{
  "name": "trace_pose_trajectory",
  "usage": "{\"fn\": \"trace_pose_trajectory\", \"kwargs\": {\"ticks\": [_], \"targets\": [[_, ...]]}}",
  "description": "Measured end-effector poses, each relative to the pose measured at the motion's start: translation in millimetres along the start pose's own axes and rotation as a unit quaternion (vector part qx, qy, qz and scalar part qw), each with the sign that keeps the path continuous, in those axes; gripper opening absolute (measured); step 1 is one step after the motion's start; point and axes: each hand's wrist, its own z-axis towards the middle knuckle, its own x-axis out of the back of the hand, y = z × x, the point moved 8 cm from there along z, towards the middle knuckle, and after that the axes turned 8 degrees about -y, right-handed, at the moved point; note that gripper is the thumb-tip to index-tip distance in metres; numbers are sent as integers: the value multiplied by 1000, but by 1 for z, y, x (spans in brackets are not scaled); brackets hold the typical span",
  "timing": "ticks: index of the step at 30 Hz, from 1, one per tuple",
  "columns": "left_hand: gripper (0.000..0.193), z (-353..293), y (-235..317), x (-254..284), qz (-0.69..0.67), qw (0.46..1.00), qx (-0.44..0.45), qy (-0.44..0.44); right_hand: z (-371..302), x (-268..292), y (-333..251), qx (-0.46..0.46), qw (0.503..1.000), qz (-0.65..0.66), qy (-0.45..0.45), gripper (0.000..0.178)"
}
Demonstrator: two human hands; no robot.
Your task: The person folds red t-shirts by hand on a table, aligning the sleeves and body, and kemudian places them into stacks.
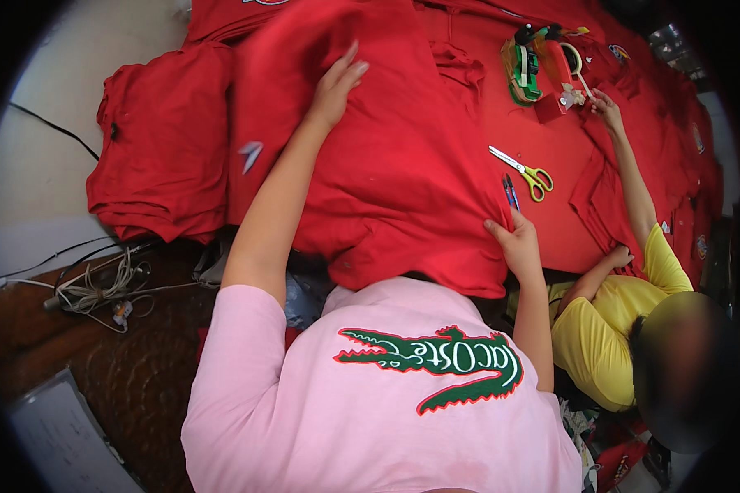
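A large red garment [386, 172] lies spread in front of me, and its near edge hangs toward my lap. My left hand [337, 86] is over its far part with the fingers stretched out; the cloth beside it is blurred by motion. At the garment's near right edge, my right hand [516, 242] pinches the fabric between thumb and fingers. A small white tag [252, 154] shows on the red cloth left of my left forearm. Scissors [531, 174] with yellow-green handles and a blue pen [511, 192] lie just beyond my right hand.
A folded red stack [160, 148] sits at the left. Tape dispensers [524, 70] stand at the back right. A co-worker in a yellow shirt [625, 316] reaches a hand [607, 111] toward the tape. Tangled cables [111, 283] lie at the lower left.
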Motion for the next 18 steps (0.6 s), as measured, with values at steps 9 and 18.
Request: {"fn": "trace_pose_trajectory", "kwargs": {"ticks": [9, 18], "targets": [[67, -111, -101, 93, -27, 995, 85, 41, 36, -33, -33, 173, 870, -430, 169, 54], [24, -161, -19, 143, 212, 919, -11, 331, 126, -297, -75, 390, 798, -421, -182, 64]]}}
